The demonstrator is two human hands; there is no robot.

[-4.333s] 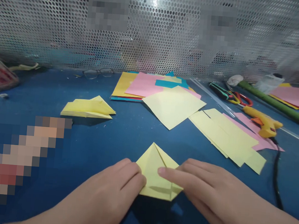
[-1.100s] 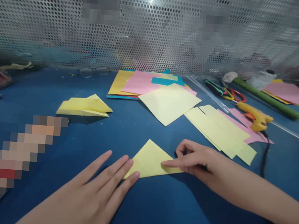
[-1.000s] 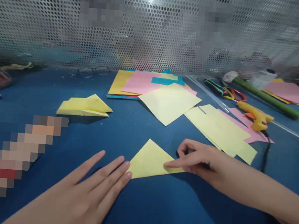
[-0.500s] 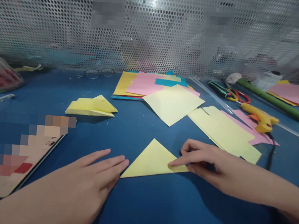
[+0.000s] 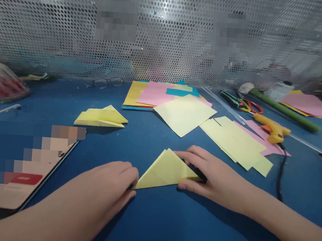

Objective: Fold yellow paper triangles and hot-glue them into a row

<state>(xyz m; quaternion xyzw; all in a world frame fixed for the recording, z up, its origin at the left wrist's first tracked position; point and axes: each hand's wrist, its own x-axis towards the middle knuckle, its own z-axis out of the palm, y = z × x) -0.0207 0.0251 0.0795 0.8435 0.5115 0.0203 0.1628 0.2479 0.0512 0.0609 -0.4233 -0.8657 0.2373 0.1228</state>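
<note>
A yellow sheet of paper folded into a triangle (image 5: pixel 164 171) stands between my hands on the blue tabletop, its right part lifted slightly and its top layers a little apart. My left hand (image 5: pixel 114 182) is closed at the left corner, thumb and fingertips pinching it. Around the right side of the triangle my right hand (image 5: pixel 209 172) has its thumb in front and its fingers behind. Farther back on the left lies a folded yellow paper shape (image 5: pixel 101 116).
A phone or tablet (image 5: pixel 28 178) is at the left. Behind are a coloured paper stack (image 5: pixel 135 94), a pale yellow square sheet (image 5: pixel 185 113) and cut yellow papers (image 5: pixel 232 139). At the right lie a yellow glue gun (image 5: pixel 273 127), scissors (image 5: pixel 252 106) and a green stick (image 5: pixel 287 110).
My left fingers have closed on the left corner. My right hand has gone from pressing on the sheet to holding its right side between thumb and fingers, and the paper has risen slightly.
</note>
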